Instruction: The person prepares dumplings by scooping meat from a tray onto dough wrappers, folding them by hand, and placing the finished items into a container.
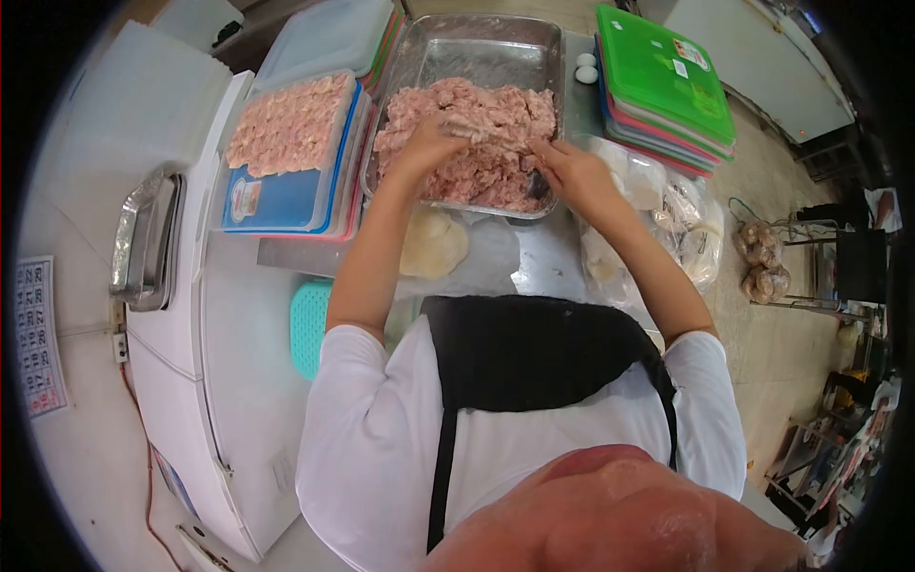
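Note:
A metal tray [491, 52] holds a mound of pink ground meat [477, 100]. My left hand [434, 145] is over the left half of the meat, its fingers curled around something pale that blends with the meat. My right hand [575, 173] is at the tray's right side, with thumb and fingertips closed at the edge of the meat. What they pinch is hard to make out. Just below those fingertips, a dark, shiny piece [539, 187] shows in the meat. A stack of pale round wrappers [434, 244] lies on the metal table near my left forearm.
Left of the tray, rows of filled dumplings [286, 124] sit on a blue lid [272, 202] atop stacked containers. Stacked green-lidded containers [662, 71] and two eggs [586, 69] are at right. Plastic bags [667, 205] lie by my right forearm; a turquoise basket [310, 329] is lower left.

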Demonstrator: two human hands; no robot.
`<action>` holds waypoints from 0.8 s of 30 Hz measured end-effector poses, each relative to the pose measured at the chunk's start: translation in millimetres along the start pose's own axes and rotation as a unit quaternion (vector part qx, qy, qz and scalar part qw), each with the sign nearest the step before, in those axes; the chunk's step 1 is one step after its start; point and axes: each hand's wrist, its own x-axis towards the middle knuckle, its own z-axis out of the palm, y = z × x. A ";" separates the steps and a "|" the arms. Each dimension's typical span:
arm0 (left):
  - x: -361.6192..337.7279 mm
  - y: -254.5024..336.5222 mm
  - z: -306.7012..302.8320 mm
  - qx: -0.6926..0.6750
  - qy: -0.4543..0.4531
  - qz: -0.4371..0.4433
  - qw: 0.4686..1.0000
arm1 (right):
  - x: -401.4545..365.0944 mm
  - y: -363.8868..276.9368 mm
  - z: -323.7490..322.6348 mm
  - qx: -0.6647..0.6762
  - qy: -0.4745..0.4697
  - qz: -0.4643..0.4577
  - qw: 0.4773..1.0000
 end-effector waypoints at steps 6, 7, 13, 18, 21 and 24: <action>-16.9 -27.0 -12.9 0.120 0.087 0.152 0.977 | -5.3 56.2 -6.6 0.033 -0.134 0.128 0.982; -20.6 -22.3 -14.1 0.146 0.112 0.199 0.963 | -4.0 49.0 -26.5 0.069 -0.138 0.152 0.976; -33.5 27.4 -12.6 0.156 0.053 0.124 0.979 | 1.3 15.7 -17.0 0.286 -0.119 0.040 0.950; -23.4 3.6 -9.7 0.154 0.039 0.120 0.980 | 11.3 19.0 -43.5 0.125 -0.138 0.041 0.982; -22.2 23.6 -14.6 0.135 -0.016 -0.001 0.991 | 6.8 -13.6 -48.1 0.004 -0.086 0.062 0.994; 10.5 -12.1 -18.7 0.165 -0.092 -0.044 0.981 | -10.1 13.3 17.5 0.036 0.006 0.014 0.999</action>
